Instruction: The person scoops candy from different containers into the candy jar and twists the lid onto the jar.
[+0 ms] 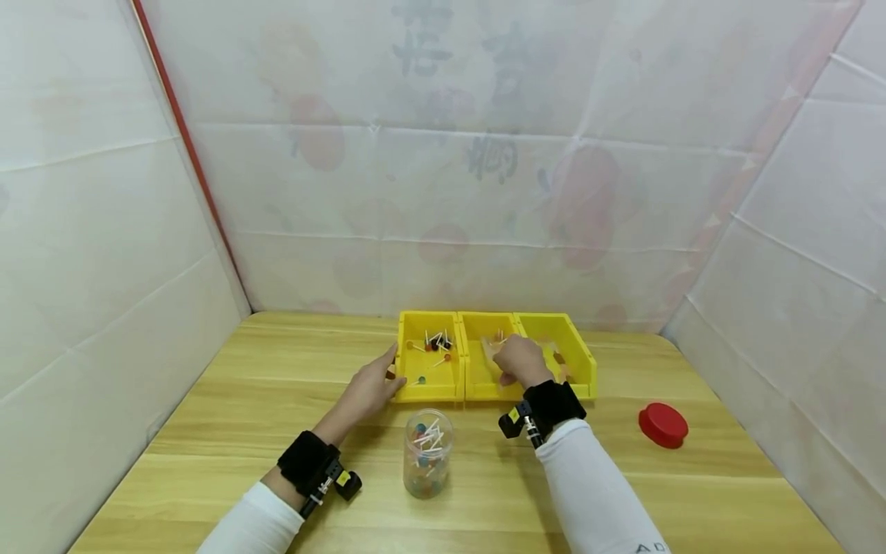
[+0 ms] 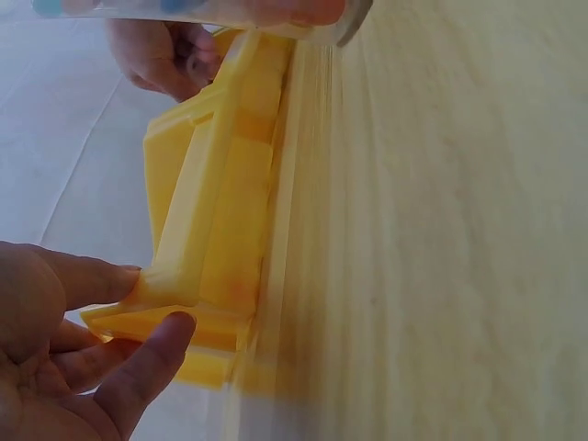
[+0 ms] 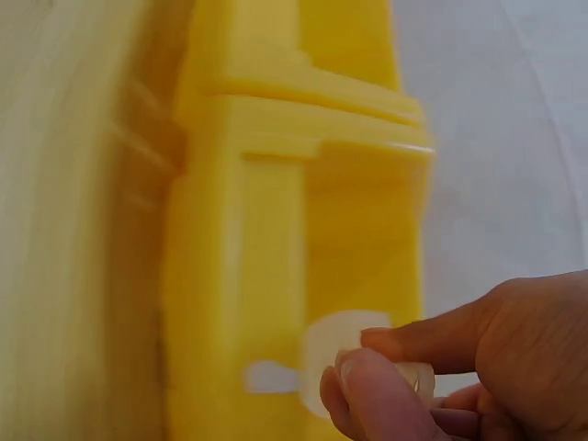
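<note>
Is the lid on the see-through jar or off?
Off. The clear plastic jar stands upright with an open top, sticks poking up inside, and the round red lid lies apart on the wooden table.

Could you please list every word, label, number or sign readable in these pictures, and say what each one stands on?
"A D": pale letters, cut off by the frame edge, on the white sleeve of the right arm.
Dark characters showing through the white sheet behind the table: too faint and blurred to read.
Small yellow tags on the black wrist straps: too small to read.
Yellow bins, clear jar, red lid: no text visible.
</note>
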